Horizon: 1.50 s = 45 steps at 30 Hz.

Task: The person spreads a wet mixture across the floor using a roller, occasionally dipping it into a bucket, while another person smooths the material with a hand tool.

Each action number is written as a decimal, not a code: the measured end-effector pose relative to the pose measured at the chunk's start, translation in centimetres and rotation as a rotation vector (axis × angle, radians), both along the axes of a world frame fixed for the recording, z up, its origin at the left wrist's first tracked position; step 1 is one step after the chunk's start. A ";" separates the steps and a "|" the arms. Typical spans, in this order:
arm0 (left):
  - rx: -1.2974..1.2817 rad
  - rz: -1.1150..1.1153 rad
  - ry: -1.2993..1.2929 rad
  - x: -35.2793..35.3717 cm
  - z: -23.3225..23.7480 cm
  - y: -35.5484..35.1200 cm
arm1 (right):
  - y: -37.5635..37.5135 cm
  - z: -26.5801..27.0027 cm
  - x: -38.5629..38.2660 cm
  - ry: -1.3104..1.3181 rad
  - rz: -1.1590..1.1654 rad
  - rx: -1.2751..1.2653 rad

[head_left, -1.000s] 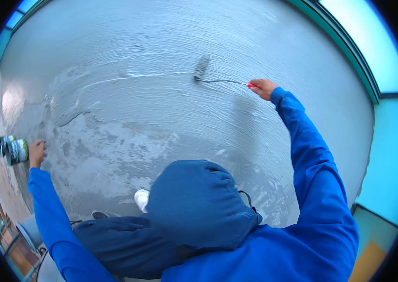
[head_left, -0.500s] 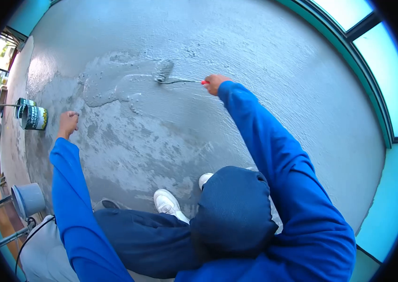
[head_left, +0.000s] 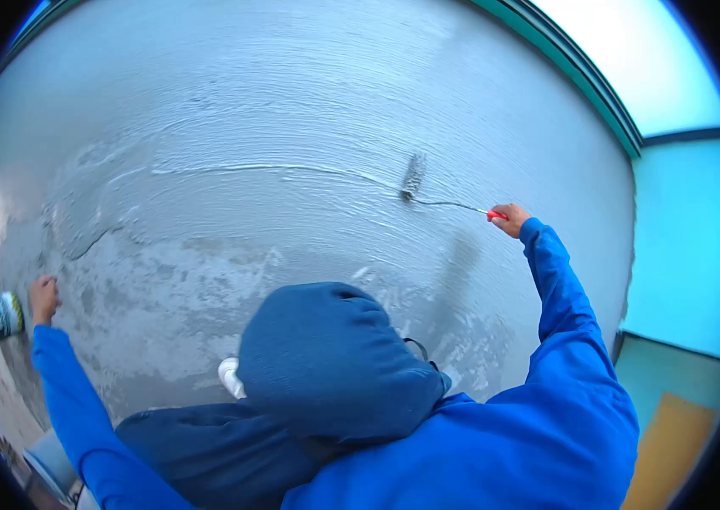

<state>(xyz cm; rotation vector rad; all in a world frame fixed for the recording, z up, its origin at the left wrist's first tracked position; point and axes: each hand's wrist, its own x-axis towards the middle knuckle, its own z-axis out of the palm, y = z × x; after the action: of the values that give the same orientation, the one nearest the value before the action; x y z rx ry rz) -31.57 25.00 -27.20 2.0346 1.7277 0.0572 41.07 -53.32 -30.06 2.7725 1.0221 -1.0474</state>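
Note:
My right hand (head_left: 508,218) grips the red handle of a paint roller (head_left: 413,177), arm stretched out to the right. The roller head rests on the wet grey coated floor (head_left: 292,110) at the end of a long bright streak. My left hand (head_left: 43,297) is pressed on the floor at the far left, fingers curled, holding nothing I can see. A labelled can (head_left: 1,313) stands just left of that hand. A blue hood (head_left: 326,357) and blue sleeves fill the lower middle, with a white shoe (head_left: 230,376) partly showing beside the hood.
A grey bucket (head_left: 50,463) sits at the lower left edge. A teal border (head_left: 572,68) and turquoise wall (head_left: 683,246) bound the floor on the right. Duller, patchy grey floor lies in front of the hood; the wetter coat lies farther out.
The roller has swept from the left-centre of the floor out to the right, leaving a long streak. My left hand stayed planted near the can. The view swung with my head.

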 end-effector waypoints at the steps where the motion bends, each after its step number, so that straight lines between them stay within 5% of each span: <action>1: -0.006 -0.012 0.002 -0.4 -0.2 0.5 | -3.6 0.1 0.7 -0.013 -0.016 -0.029; 6: -0.050 0.010 0.034 -0.9 0.6 0.6 | -15.4 3.7 0.6 -0.120 -0.157 -0.119; 12: -0.076 0.044 0.033 -1.5 0.7 1.2 | -17.1 2.6 1.2 -0.066 -0.139 -0.077; 17: 0.001 -0.055 0.081 -2.6 1.0 0.9 | -4.6 -0.1 0.8 0.061 0.020 0.058; 22: 0.013 0.103 0.003 0.9 2.8 -3.2 | 13.8 -4.1 -2.5 0.091 0.286 0.262; 29: 0.014 0.104 -0.127 2.0 4.2 -5.2 | 40.4 -6.4 -15.0 0.090 0.472 0.308; 33: -0.008 0.184 -0.131 1.8 4.5 -5.9 | 48.9 -7.1 -21.1 0.064 0.488 0.305; 38: -0.008 0.189 -0.076 0.7 3.8 -5.4 | 44.9 -5.0 -20.7 0.060 0.485 0.290; 45: -0.011 0.081 0.017 0.8 2.1 -2.7 | 19.0 -4.5 -10.4 0.106 0.298 0.221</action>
<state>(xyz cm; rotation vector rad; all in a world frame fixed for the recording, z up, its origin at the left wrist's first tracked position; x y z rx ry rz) -30.79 22.29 -25.06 1.9621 1.8166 0.0562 30.67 -34.35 -34.51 2.6241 1.5961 -1.1069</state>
